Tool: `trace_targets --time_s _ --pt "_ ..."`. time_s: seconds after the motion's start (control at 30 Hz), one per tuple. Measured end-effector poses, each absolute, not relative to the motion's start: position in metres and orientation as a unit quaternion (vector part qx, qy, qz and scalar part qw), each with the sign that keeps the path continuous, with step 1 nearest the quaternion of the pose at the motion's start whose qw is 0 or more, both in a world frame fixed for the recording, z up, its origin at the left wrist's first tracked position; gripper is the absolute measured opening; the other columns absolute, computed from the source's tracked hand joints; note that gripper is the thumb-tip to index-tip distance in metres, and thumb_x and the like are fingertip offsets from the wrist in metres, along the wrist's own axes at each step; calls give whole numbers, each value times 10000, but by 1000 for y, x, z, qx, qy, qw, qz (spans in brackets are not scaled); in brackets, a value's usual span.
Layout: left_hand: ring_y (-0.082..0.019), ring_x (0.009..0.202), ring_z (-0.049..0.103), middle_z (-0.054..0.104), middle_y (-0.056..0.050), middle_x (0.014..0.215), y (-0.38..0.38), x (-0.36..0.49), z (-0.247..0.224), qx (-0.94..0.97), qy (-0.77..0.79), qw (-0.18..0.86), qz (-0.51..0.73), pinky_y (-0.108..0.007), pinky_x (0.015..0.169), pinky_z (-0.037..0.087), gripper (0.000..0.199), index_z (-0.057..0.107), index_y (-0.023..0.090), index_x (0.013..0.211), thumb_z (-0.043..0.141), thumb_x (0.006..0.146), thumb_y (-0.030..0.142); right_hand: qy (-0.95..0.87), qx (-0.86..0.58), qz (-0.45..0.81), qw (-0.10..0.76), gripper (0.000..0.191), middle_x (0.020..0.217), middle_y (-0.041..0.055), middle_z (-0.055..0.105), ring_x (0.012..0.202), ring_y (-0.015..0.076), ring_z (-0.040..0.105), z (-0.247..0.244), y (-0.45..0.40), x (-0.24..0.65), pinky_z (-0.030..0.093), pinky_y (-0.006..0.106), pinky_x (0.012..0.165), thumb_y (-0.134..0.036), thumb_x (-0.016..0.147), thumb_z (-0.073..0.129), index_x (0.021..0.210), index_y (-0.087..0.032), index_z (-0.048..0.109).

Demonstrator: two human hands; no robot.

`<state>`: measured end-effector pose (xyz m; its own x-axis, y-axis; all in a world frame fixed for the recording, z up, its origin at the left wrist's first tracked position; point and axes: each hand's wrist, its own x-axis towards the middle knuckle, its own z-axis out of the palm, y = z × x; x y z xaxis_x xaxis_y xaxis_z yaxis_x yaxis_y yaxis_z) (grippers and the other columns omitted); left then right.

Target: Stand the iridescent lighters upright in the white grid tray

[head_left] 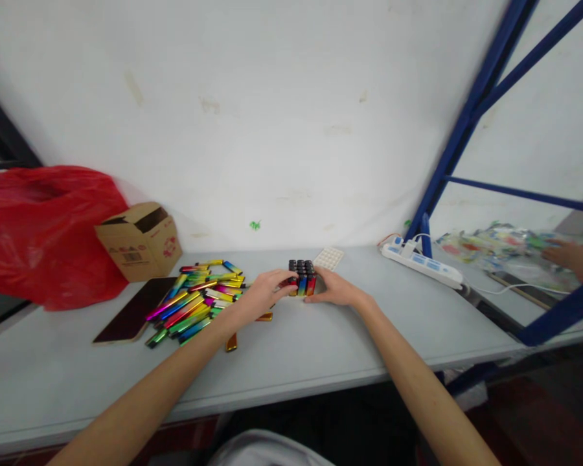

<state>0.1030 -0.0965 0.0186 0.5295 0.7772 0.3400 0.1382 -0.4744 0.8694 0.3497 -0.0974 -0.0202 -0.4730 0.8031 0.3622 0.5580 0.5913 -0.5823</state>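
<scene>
Several shiny lighters with black tops (302, 278) stand upright in a tight block near the middle of the table. My left hand (272, 289) grips the block's left side, thumb and fingers at the lighters. From the right, my right hand (331, 288) holds the other side the same way. Just behind the block lies a white tray with small round cells (329, 258). To the left of my left hand is a loose pile of metallic coloured lighters (199, 299), partly behind my left forearm.
Left of the pile lie a dark tablet (136, 310), an open cardboard box (140, 243) and a red plastic bag (53, 233). A white power strip (422, 262) sits by the blue frame (459, 139). Beyond it, another person's hand (571, 255) is over plastic packets (500, 246).
</scene>
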Motion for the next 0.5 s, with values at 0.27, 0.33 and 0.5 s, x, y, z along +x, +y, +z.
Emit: trace_targets --time_s 0.27,0.33,0.5 --pt "-244 811 665 781 -55 981 -93 98 20 816 295 337 365 -304 810 501 252 792 258 1032 778 781 268 -837 -409 188 311 773 1365 140 632 1224 339 606 -21 -97 350 446 500 1080 -431 719 865 1380 -196 539" --pt "-233 789 668 787 -54 963 -90 95 21 840 288 304 344 -295 792 495 238 794 256 1044 752 811 285 -836 -414 187 308 784 1372 148 626 1227 341 605 -22 -97 351 449 501 1079 -440 720 862 1383 -184 533" --pt "-218 795 675 787 -60 979 -87 94 22 872 268 258 320 -279 776 487 255 784 263 1099 717 855 302 -837 -412 188 306 791 1384 153 619 1242 340 599 -22 -96 351 443 501 1087 -436 722 860 1392 -182 523"
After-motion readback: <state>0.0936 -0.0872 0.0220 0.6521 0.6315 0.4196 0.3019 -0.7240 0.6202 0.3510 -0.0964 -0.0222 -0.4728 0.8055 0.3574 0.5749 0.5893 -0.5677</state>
